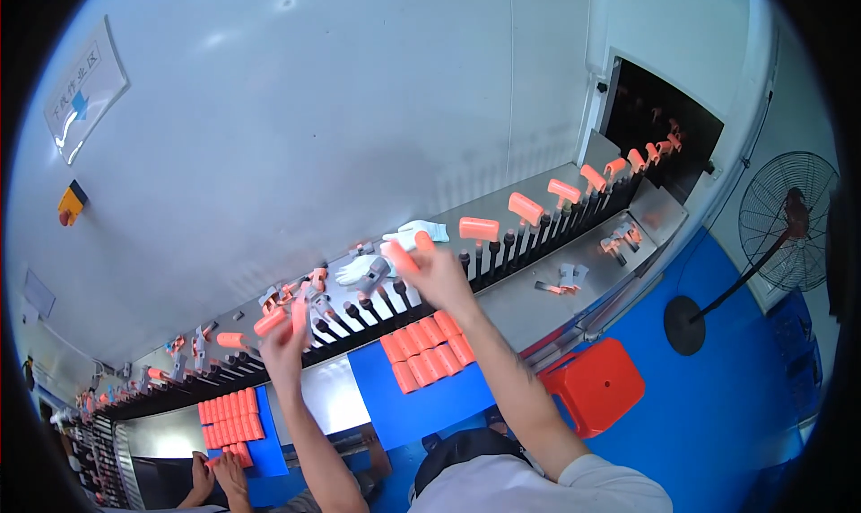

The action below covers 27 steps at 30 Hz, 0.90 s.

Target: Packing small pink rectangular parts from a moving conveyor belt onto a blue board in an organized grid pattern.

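Left hand grips an orange plastic sleeve, fingers closed round it, above the black peg conveyor. Right hand holds another orange sleeve, grip closed, near a grey metal part. More orange sleeves in a row lie on the blue worktop.

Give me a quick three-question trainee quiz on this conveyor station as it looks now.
1. True or false: the right hand holds an orange sleeve at the row of black pegs.
2. What colour is the stool?
3. The stack of orange sleeves lies on: A) a blue mat B) the floor C) the stool.

Key: 1 true; 2 red-orange; 3 A.
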Each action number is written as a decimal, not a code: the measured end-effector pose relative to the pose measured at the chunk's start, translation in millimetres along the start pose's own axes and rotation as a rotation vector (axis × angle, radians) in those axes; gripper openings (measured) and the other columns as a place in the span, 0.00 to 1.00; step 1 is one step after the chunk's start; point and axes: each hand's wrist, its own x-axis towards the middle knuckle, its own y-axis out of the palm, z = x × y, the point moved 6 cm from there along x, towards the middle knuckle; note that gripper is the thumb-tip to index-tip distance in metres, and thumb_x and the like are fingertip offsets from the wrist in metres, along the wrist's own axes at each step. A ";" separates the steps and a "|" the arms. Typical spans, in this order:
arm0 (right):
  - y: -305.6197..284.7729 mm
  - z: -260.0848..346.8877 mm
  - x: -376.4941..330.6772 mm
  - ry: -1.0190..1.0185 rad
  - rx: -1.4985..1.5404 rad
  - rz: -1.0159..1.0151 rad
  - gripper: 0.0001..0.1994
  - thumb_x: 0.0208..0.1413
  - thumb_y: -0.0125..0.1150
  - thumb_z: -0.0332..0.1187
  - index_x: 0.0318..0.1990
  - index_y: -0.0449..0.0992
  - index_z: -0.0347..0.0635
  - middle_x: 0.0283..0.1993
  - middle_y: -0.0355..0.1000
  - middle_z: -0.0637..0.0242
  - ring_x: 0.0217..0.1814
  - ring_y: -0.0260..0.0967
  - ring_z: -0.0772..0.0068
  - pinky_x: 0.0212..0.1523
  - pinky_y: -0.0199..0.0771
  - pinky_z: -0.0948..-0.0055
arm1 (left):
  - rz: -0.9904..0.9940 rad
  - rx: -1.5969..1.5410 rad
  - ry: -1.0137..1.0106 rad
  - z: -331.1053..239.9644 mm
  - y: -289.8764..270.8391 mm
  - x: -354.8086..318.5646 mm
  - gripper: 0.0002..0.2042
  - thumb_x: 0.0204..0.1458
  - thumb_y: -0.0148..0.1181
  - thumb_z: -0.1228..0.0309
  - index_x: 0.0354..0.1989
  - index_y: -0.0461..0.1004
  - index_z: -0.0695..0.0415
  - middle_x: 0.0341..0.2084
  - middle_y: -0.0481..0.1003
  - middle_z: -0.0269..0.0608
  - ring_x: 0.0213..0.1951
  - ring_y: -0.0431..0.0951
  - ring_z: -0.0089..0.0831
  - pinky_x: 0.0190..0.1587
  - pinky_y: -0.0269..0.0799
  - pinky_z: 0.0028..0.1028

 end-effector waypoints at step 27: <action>147.1 -98.8 -111.5 -0.410 -0.701 0.015 0.16 0.52 0.61 0.33 0.47 0.77 0.38 0.51 0.72 0.59 0.57 0.65 0.56 0.56 0.64 0.59 | 0.042 0.093 -0.135 166.8 86.9 -98.0 0.17 0.54 0.60 0.76 0.53 0.73 0.65 0.58 0.69 0.53 0.50 0.77 0.39 0.43 0.77 0.29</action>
